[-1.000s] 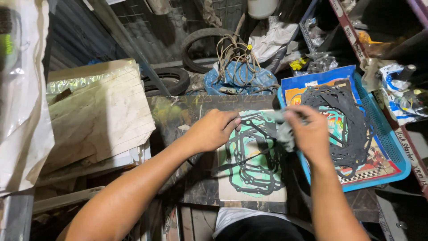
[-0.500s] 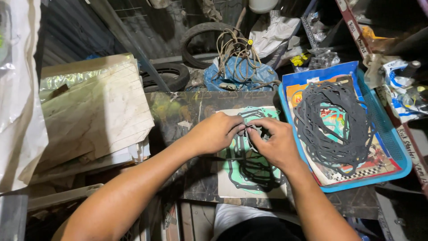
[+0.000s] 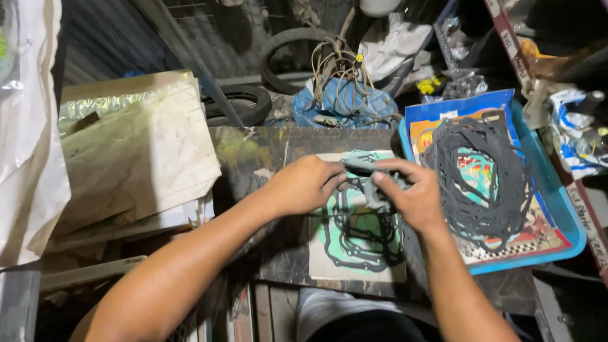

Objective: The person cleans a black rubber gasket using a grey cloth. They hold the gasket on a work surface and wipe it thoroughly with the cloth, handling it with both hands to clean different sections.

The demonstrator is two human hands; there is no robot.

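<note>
I look down from the head camera at a dark, stained workbench (image 3: 253,152) in a cluttered workshop. On the left a stack of worn, pale boards (image 3: 133,152) leans over the bench edge. On the right sits a blue plastic tray (image 3: 557,209) holding a heap of black gaskets (image 3: 481,177) on top of colourful printed cards. Behind the bench lie old tyres (image 3: 237,104) and a blue bundle with a coil of wire (image 3: 339,85) on it.

In the middle of the bench lies a card (image 3: 358,266) with green and black gaskets laid flat on it. Both hands meet just above its upper half. The left hand (image 3: 307,185) is curled, fingertips pressed on a grey gasket (image 3: 370,190). The right hand (image 3: 408,193) pinches the same gasket from the other side, thumb against bent fingers (the gasket is partly hidden between them). The gasket is held just over the card, close beside the tray.
</note>
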